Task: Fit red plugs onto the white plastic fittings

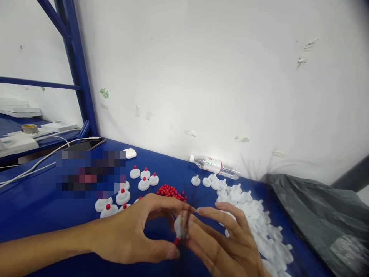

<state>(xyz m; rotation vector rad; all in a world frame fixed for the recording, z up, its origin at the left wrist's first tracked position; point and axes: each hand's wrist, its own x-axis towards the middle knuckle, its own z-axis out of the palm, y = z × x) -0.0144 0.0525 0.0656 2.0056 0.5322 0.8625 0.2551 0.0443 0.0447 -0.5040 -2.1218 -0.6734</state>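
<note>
My left hand [135, 234] and right hand [227, 240] meet low over the blue worktop [34, 207], fingertips pinched together on one white cap [179, 225] with a red plug [176, 241] at its tip, while loose plugs [171, 191] and bare caps [253, 219] lie sorted just behind, apparently for easy reach.

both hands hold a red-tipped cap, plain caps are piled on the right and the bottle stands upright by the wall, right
Not quite: the head view shows the bottle lying on its side by the wall. The rest holds: the left hand and right hand hold a red-tipped cap, and plain caps are piled on the right.
</note>
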